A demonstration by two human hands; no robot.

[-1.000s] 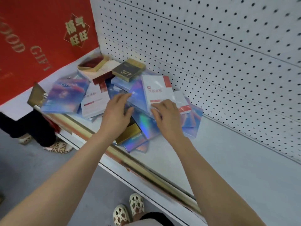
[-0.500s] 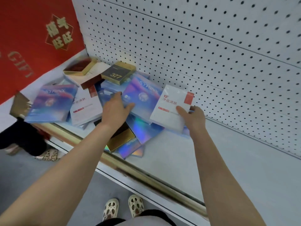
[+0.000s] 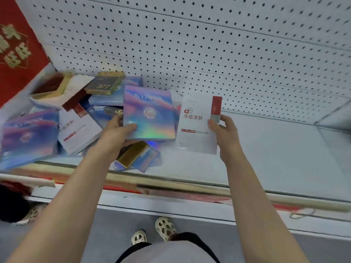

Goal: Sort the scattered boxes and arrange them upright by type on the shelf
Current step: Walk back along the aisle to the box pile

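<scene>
Both hands now hold a box lifted off the pile, where a second ago they were only pressing among the scattered boxes. The left hand (image 3: 115, 130) grips the lower left corner of a holographic box (image 3: 149, 112), tilted up above the heap. The right hand (image 3: 221, 128) pinches the right edge of a white box with a red stripe (image 3: 198, 122), held nearly upright just right of the holographic one. Two types are thus separated at once. The rest of the pile (image 3: 62, 118) lies flat on the shelf (image 3: 275, 149) to the left; its far left is blurred, so the count there is unsure. The shelf's right part looks the likely place for standing them.
</scene>
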